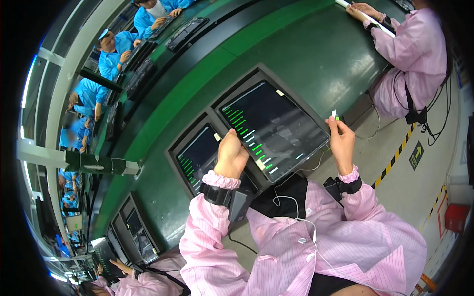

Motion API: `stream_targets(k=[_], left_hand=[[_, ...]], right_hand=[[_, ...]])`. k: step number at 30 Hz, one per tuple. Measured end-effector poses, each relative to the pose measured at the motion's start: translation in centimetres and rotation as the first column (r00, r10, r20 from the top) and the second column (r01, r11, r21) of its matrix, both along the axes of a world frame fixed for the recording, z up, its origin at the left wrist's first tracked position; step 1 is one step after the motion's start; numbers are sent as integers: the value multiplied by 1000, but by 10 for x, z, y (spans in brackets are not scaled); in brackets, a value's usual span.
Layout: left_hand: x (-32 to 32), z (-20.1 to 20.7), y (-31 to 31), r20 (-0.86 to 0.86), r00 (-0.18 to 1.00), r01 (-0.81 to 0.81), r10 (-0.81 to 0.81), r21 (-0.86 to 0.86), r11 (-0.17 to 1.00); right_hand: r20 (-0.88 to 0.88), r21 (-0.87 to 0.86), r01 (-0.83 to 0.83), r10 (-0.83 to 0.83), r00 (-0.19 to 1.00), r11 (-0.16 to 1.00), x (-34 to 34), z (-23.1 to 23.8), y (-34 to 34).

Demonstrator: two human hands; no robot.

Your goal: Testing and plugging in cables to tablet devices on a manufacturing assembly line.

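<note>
Mid-frame, the left hand curls at the dark display, its grip indiscernible, while right of centre the right hand pinches a white connector, best held by its body.

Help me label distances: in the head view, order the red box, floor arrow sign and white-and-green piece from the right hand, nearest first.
1. White-and-green piece: held in the right hand.
2. Arrow sign: right, on the floor.
3. Red box: far right, lower.

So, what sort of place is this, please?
Most likely an electronics assembly or testing line: display panels showing green text, grey trays, and co-workers in blue smocks beyond the green workbench.
</note>
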State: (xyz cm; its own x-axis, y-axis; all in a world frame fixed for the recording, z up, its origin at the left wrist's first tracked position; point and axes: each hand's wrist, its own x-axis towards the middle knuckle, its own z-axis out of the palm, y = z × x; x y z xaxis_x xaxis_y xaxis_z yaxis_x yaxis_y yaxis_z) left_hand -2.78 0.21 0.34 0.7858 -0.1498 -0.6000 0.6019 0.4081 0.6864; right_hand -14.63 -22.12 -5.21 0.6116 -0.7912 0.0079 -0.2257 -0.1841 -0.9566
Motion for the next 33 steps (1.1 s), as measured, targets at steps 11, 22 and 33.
stream_targets(k=[11, 22, 33], left_hand=[[-35, 57, 11, 355, 934, -93, -44, 360, 928], [19, -6, 205, 395, 637, -244, -662, 918, 312], [23, -18, 199, 150, 655, -38, -740, 985, 167]], right_hand=[[329, -212, 91, -17, 944, 973, -22, -2, 7], [235, 415, -896, 933, 274, 159, -77, 28, 136], [118, 256, -928, 945, 306, 269, -72, 11, 188]])
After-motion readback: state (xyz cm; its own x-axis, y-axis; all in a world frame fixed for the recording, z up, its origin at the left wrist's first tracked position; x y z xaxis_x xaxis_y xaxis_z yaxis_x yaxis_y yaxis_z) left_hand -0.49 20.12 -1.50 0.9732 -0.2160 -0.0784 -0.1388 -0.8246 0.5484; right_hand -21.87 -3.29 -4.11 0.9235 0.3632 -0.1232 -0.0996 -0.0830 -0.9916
